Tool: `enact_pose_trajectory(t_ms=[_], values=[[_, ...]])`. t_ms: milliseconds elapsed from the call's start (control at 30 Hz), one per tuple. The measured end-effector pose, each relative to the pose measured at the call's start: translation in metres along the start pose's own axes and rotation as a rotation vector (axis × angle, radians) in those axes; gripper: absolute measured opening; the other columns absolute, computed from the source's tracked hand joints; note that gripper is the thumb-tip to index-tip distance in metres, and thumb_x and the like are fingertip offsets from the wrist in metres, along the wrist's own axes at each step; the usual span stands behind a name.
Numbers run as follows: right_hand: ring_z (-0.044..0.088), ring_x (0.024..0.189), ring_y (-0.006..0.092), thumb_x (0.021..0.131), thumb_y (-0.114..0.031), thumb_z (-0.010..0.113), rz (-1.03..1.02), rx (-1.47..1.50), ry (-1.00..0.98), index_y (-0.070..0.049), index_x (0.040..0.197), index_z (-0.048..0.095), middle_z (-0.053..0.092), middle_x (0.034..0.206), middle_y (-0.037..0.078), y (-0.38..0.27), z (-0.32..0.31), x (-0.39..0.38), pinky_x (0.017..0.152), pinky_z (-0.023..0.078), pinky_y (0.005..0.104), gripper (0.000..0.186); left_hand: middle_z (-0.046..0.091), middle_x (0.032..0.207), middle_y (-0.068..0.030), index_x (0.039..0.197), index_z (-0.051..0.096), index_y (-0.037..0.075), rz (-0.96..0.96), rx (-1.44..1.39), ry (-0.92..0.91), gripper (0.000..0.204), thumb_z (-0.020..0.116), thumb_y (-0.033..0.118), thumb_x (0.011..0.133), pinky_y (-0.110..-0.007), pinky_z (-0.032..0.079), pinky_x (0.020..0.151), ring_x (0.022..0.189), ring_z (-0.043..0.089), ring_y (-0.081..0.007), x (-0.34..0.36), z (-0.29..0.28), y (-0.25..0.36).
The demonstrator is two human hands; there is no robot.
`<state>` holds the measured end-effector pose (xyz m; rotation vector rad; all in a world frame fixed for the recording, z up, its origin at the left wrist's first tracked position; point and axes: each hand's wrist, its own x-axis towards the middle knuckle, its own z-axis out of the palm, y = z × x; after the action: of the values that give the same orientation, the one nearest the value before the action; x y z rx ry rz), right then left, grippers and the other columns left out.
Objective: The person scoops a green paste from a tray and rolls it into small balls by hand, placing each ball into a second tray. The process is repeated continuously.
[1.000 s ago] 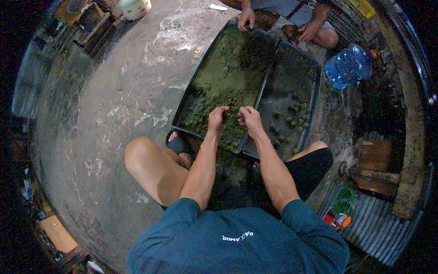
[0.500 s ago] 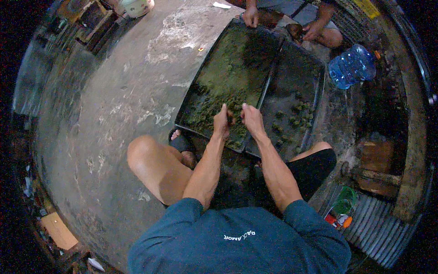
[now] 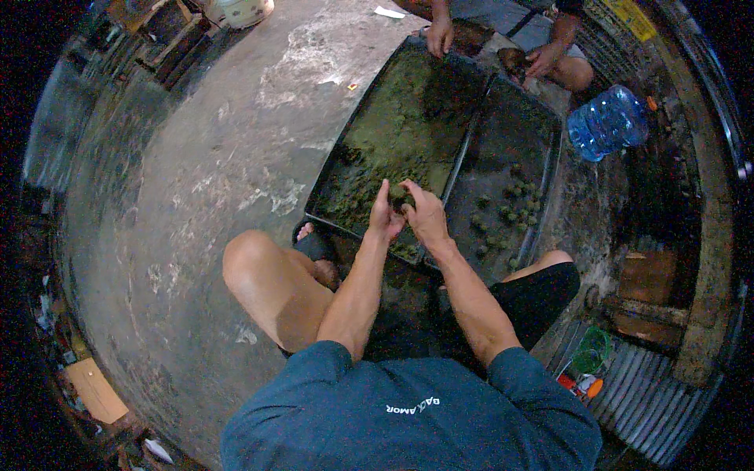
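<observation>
Between my left hand (image 3: pixel 385 216) and my right hand (image 3: pixel 424 212), both closed around it, is a dark green, crumbly clump (image 3: pixel 400 200). They are over the near part of a black tray (image 3: pixel 349 114) spread with loose, damp-looking green material. Alongside it on the right, a second black tray (image 3: pixel 554 173) holds several small rounded green clumps (image 3: pixel 518 206) on its bare, dark bottom. My bare knees and sandalled foot frame the near edge of the trays.
A co-worker's hands (image 3: pixel 440 35) are at the trays' far end, one near a small dark object. A blue water jug (image 3: pixel 605 122) lies at right, above a green basket (image 3: pixel 591 352) on corrugated metal. A white bucket (image 3: pixel 243 9), wooden pieces and cardboard (image 3: pixel 94 388) sit around the concrete floor.
My hands have come together around the clump, my right hand moving left and turning inward. The co-worker's hands shift slightly, and the whole view has moved a little.
</observation>
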<state>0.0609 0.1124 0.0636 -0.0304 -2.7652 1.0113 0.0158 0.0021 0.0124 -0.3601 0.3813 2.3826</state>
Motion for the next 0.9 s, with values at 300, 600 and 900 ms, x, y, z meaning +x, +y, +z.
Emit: enact_pose_trajectory(t_ms=[300,600,900], values=[[0.050,0.052,0.0119,0.089,-0.039,0.052,0.806,1.235,0.002,-0.009,0.070,0.049,0.053,0.068,0.004,0.020,-0.027,0.013,0.040,0.036,0.0237,0.035,0.045,0.054,-0.0021,0.058,0.040,0.014,0.269,0.358,0.536,0.045,0.049,0.046,0.088,-0.026,0.029,0.038,0.045,0.042,-0.0132,-0.002,0.003,0.012],[0.051,0.056,0.0111,0.092,-0.037,0.047,0.680,1.008,-0.078,-0.008,0.077,0.053,0.055,0.070,0.004,0.004,-0.019,0.014,0.046,0.039,0.0240,0.033,0.055,0.068,-0.0039,0.087,0.058,0.004,0.323,0.371,0.389,0.034,0.046,0.035,0.092,-0.027,0.036,0.040,0.051,0.051,-0.0155,0.008,-0.017,0.012],[0.043,0.046,0.0107,0.091,-0.042,0.047,0.926,1.139,-0.177,-0.008,0.073,0.051,0.052,0.064,0.004,0.042,0.000,0.007,0.042,0.035,0.0239,0.038,0.051,0.059,-0.0038,0.070,0.050,0.009,0.167,0.406,0.677,0.040,0.046,0.043,0.090,-0.024,0.033,0.039,0.045,0.046,-0.0131,-0.011,-0.011,0.018]])
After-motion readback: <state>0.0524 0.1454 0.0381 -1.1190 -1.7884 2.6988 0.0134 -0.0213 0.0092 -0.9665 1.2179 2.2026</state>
